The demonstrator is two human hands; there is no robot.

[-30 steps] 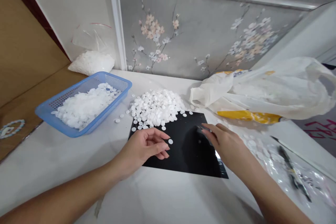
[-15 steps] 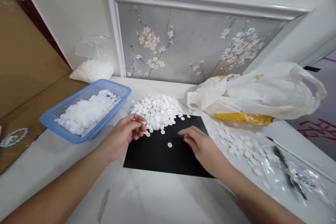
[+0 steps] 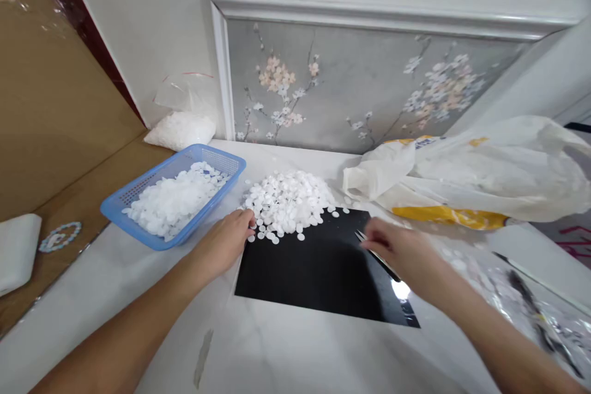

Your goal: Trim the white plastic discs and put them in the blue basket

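My left hand point(image 3: 229, 233) is at the left edge of a heap of small white round discs point(image 3: 290, 197). Its fingers are curled together, and whatever they pinch is hidden. A few loose discs lie just beside its fingertips. My right hand point(image 3: 401, 252), smeared by motion, is over the right side of a glossy black sheet point(image 3: 305, 277). Its fingers are closed around a pair of tweezers point(image 3: 379, 258), whose pale tips point up and left. The heap rests partly on the sheet's far edge.
A blue basket point(image 3: 111, 209) of white discs stands left, with a clear bag of white pieces point(image 3: 182, 129) behind it. A white plastic bag point(image 3: 484, 172) lies at right. Clear packets and a dark pen-like tool point(image 3: 530, 301) lie near right. A framed flower picture point(image 3: 360, 74) leans behind.
My left hand has closed its fingers at the heap's edge. My right hand has moved right, and tweezers now show in it. The single disc on the black sheet's middle is gone. The view has shifted left.
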